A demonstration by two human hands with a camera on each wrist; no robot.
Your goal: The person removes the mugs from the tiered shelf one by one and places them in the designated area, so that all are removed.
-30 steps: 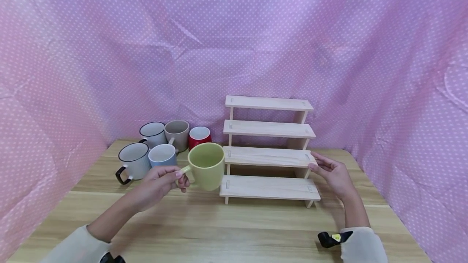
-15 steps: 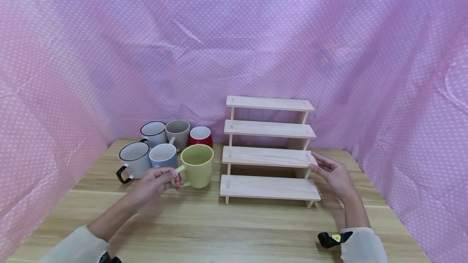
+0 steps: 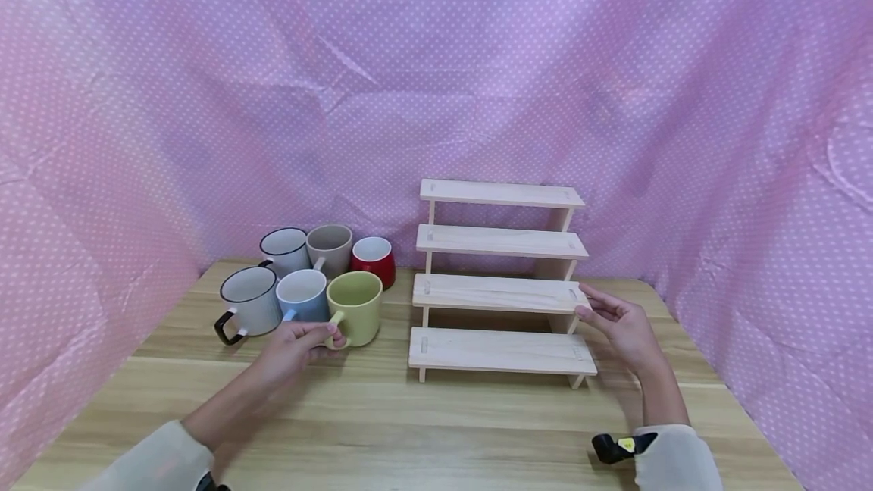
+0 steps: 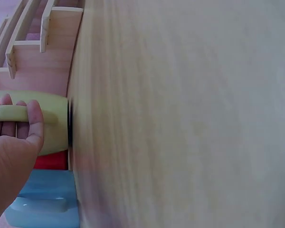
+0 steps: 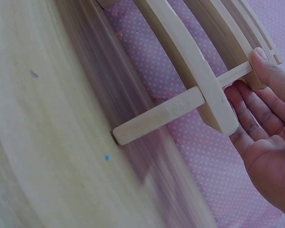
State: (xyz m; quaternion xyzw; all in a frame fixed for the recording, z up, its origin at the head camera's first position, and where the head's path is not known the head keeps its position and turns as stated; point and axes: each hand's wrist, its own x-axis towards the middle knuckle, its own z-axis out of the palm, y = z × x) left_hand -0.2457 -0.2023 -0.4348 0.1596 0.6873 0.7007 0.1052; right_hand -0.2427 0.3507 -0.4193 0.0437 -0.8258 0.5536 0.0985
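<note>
My left hand [image 3: 295, 348] pinches the handle of a yellow-green mug [image 3: 364, 317], which is upright at the front right of a group of mugs. In the left wrist view the fingers curl round the handle, and the mug's base is right at the tabletop. Beside it on the left is a light blue mug [image 3: 300, 295]; a red mug [image 3: 384, 267] stands behind. My right hand [image 3: 626, 328] grips the right end of the second-lowest board of a wooden tiered display stand [image 3: 501, 351], thumb on top and fingers beneath, as the right wrist view shows.
Two white mugs with dark rims, one in front [image 3: 255, 309] and one behind [image 3: 285, 250], stand at the left with a grey-brown mug [image 3: 334, 248]. A pink dotted cloth [image 3: 436, 97] hangs behind the wooden table [image 3: 436, 430].
My left hand has carried the yellow-green mug leftward and down, away from the stand, to beside the light blue mug. The right hand has stayed on the board.
</note>
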